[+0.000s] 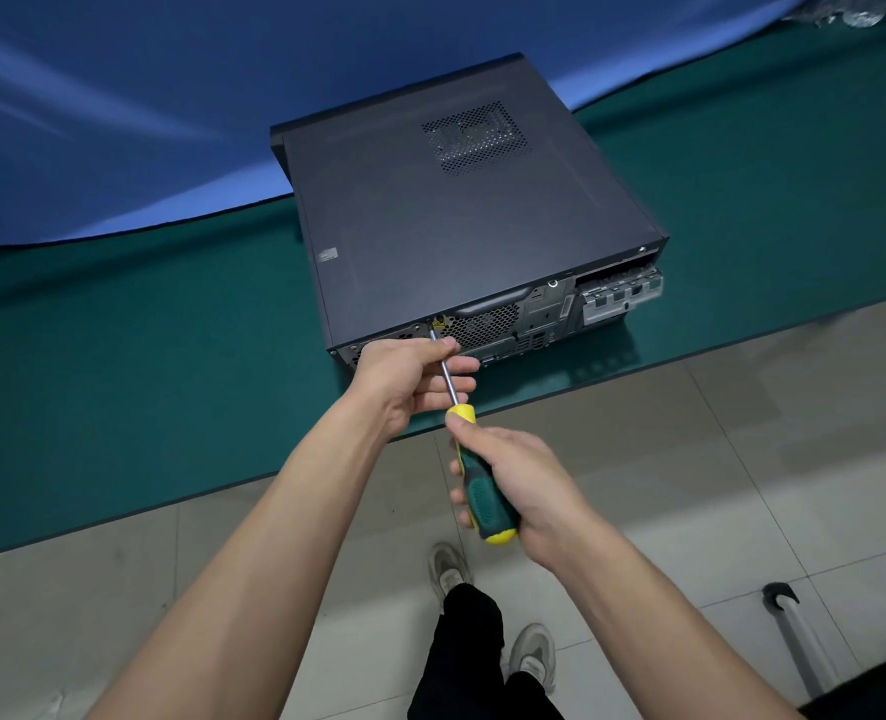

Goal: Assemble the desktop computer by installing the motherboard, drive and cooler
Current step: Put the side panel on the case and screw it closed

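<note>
A black desktop computer case [461, 210] lies flat on the green table [119, 381], its cover panel on and its rear panel facing me. My right hand [519, 480] grips the green-and-yellow handle of a screwdriver [477, 485]. The metal shaft runs up and left to a point near the top edge of the rear panel, beside a yellow label. My left hand [410, 376] holds the shaft between its fingers, just in front of the rear panel. The tip and any screw are too small to make out.
The table's front edge runs diagonally just below my left hand, with tiled floor [742, 459] beyond it. A blue backdrop [119, 122] rises behind the case. My legs and shoes [482, 641] show below, and a metal-and-black object [794, 631] lies on the floor at lower right.
</note>
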`<act>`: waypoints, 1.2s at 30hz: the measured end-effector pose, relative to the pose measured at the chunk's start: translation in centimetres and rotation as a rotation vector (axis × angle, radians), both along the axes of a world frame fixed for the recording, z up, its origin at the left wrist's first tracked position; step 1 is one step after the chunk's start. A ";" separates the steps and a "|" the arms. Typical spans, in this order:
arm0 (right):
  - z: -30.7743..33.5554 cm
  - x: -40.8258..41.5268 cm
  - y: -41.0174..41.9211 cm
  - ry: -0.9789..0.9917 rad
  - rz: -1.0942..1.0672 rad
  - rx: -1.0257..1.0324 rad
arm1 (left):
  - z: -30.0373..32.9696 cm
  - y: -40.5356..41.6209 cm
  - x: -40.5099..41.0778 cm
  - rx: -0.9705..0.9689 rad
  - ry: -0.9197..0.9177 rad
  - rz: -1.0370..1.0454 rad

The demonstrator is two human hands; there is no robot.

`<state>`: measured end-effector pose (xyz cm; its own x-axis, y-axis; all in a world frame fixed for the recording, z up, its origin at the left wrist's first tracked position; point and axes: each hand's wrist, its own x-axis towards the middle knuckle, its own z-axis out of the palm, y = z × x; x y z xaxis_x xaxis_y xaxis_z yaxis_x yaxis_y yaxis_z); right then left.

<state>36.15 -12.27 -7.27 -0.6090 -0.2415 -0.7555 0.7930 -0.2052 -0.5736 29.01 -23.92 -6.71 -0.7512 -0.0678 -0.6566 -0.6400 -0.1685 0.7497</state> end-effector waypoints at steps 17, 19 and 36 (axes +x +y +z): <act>0.3 -1.0 -0.4 0.110 0.094 0.056 | 0.4 0.4 0.9 0.003 0.001 -0.019; 1.3 -1.3 0.5 -0.209 -0.038 -0.524 | 0.6 0.5 0.7 0.026 0.006 0.013; 1.4 -0.4 0.4 -0.109 0.039 -0.143 | 0.3 0.6 0.8 -0.028 0.015 0.110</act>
